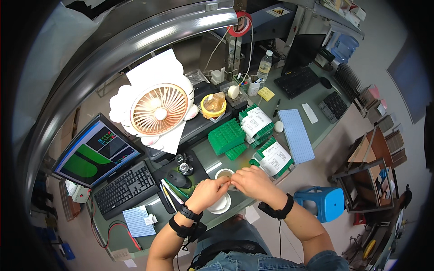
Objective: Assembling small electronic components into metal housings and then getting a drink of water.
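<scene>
My left hand (209, 193) and my right hand (252, 182) meet over the front edge of the bench, fingertips pinched together. Whatever is between them is too small to make out. Just beyond the fingers stands a round white-rimmed tub (223, 172), partly covered by my hands. A white round lid or dish (221, 206) lies beside my left wrist. Pens and thin tools (171, 197) lie left of that hand. To the right of the tub, near my right hand, sits a stack of green boards with a white paper label (275, 159).
A white fan (159, 113) stands at the back left, behind a black keyboard (125, 189) and a monitor (97, 151). More green boards (226, 136) and a blue-white sheet (296, 135) occupy the middle right. A blue stool (323, 203) is on the floor at right.
</scene>
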`<state>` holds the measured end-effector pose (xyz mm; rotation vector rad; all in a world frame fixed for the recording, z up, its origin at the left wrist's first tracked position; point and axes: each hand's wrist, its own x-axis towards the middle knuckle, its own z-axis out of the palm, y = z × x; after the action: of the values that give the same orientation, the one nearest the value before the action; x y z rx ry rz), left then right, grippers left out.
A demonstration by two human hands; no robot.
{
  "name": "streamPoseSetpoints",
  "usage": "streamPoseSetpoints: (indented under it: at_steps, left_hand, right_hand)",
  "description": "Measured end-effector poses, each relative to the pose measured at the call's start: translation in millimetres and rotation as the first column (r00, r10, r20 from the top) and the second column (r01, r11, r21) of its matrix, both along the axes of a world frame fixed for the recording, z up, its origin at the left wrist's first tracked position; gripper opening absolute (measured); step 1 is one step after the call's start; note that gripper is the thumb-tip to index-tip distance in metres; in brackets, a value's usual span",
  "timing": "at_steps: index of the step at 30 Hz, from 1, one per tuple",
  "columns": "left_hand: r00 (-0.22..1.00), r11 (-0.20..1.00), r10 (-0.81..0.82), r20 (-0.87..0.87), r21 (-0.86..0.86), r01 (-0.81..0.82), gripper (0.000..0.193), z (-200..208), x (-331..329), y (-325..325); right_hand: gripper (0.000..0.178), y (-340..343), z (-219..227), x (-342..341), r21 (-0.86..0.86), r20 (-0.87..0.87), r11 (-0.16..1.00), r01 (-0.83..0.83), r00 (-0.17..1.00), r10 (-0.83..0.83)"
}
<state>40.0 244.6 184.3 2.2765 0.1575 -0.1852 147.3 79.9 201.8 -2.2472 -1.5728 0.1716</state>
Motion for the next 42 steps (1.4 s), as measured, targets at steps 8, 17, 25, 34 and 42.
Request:
streamPoseSetpoints:
  at_steps: [8, 17, 25, 34, 42]
  left_hand:
    - [0.997, 0.998, 0.014, 0.078, 0.062, -0.019, 0.022, -6, 2, -3]
    - [0.972, 0.976, 0.129, 0.195, 0.147, -0.159, 0.017, -8, 5, -18]
    - [0.977, 0.950, 0.213, 0.006, -0.237, -0.205, 0.024, -5, 3, -7]
    - [0.976, 0.916, 0.139, -0.169, -0.352, -0.192, 0.033, -9, 6, 4]
    - [0.989, 0.659, 0.044, -0.141, -0.740, -0.135, 0.042, -18, 7, 3]
  right_hand:
    - [0.014, 11, 2, -3, 0.051, 0.149, 0.999, -0.009, 0.989, 0.001]
    - [0.016, 13, -28, 0, 0.133, -0.578, 0.920, 0.368, 0.783, -0.230]
    - [0.014, 10, -24, 9, 0.241, -0.514, 0.936, 0.256, 0.852, -0.101]
    - [0.009, 1, -9, 18, 0.166, -0.031, 0.986, -0.017, 0.999, 0.023]
    - [0.009, -1, -6, 27, 0.182, -0.066, 0.981, -0.062, 0.995, 0.075]
